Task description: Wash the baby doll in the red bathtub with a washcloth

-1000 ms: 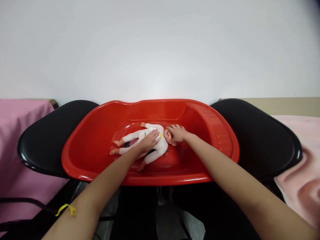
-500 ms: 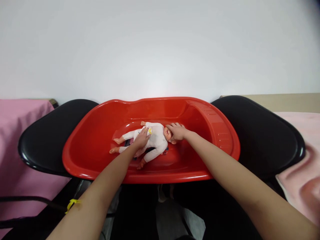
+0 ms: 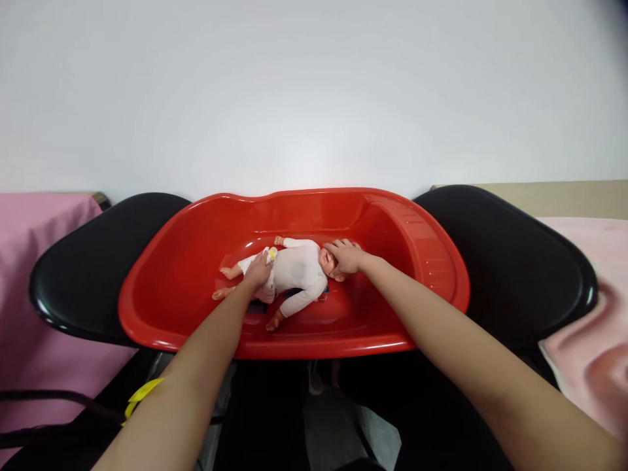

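A baby doll (image 3: 297, 265) in a white long-sleeved outfit lies on its back inside a red baby bathtub (image 3: 294, 348), its head to the right and its bare feet to the left. Cupped over the top of its head is my right hand (image 3: 346, 256), its fingers curved round the forehead. My left hand (image 3: 258, 269) is at the doll's hip and upper legs, closed on a small white cloth (image 3: 271, 254) with a yellow patch. My palm hides part of the cloth. Something dark shows beneath the doll, mostly covered by it.
Black rounded seats or stands (image 3: 510, 261) extend on both sides of the tub. Pink cloth (image 3: 44, 242) covers a surface at left, and paler pink fabric (image 3: 583, 255) lies at right. A white wall (image 3: 314, 91) rises behind. A black cable (image 3: 53, 395) runs at lower left.
My left hand has slid left with the cloth, from the doll's belly down to its hip and upper legs. My right hand stays on the head.
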Demonstrator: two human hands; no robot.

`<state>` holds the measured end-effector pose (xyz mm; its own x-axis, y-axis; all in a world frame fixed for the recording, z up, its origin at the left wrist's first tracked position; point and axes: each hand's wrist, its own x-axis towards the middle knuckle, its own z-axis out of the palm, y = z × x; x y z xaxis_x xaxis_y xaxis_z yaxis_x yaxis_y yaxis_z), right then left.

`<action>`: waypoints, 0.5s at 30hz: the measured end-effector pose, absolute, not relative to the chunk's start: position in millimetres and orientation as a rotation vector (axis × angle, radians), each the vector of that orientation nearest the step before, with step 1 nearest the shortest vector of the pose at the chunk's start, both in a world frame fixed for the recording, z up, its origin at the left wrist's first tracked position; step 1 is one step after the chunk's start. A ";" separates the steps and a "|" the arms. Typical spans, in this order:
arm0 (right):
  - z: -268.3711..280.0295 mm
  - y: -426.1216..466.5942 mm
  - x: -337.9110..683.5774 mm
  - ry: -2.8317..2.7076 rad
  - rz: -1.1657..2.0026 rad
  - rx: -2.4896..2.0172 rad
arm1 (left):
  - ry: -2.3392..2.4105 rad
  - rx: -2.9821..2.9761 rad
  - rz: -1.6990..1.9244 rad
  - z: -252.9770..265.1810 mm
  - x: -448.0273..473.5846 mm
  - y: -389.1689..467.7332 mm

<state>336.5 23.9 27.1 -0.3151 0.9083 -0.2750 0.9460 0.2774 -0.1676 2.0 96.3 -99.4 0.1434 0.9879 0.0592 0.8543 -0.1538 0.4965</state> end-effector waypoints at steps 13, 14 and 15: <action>30.3 21.5 335.1 2.403 -0.455 1.769 | 2.214 1.974 0.314 -64.4 -8.9 68.0; 30.7 21.2 335.0 2.404 -0.456 1.766 | 2.245 1.952 0.316 -62.4 -10.8 65.9; 31.0 20.9 335.0 2.404 -0.456 1.766 | 2.280 1.917 0.326 -60.9 -13.1 64.3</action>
<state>335.0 20.9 31.0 -0.3102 0.9100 -0.2750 0.9475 0.2724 -0.1676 -13.1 64.3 -60.9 -0.1757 0.9840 0.0287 0.9526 0.1626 0.2572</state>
